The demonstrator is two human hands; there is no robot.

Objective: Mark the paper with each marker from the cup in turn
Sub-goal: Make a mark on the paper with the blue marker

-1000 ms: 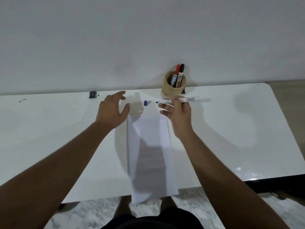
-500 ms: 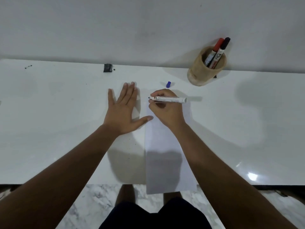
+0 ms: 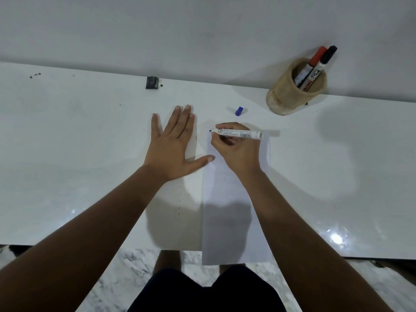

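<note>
A long white paper (image 3: pixel 227 210) lies on the white table (image 3: pixel 78 154), its near end hanging over the front edge. My right hand (image 3: pixel 236 152) rests on the paper's far end and grips an uncapped blue marker (image 3: pixel 238 134), tip pointing left at the paper's left edge. My left hand (image 3: pixel 173 145) lies flat, fingers spread, on the table left of the paper, thumb tip touching the paper's edge. The blue cap (image 3: pixel 239 111) lies just beyond the paper. A tan cup (image 3: pixel 292 95) at the back right holds a red marker (image 3: pixel 311 64) and a black marker (image 3: pixel 323 64).
A small black object (image 3: pixel 152 82) sits by the wall at the table's back. Dark specks (image 3: pixel 35 75) dot the far left. The wall rises directly behind the table. Marble floor (image 3: pixel 135 266) and my dark shorts (image 3: pixel 207 291) show below the front edge.
My left hand dropped from raised to flat beside the paper. My right hand brought the marker down onto the paper's far end. The camera tilted down and leftward.
</note>
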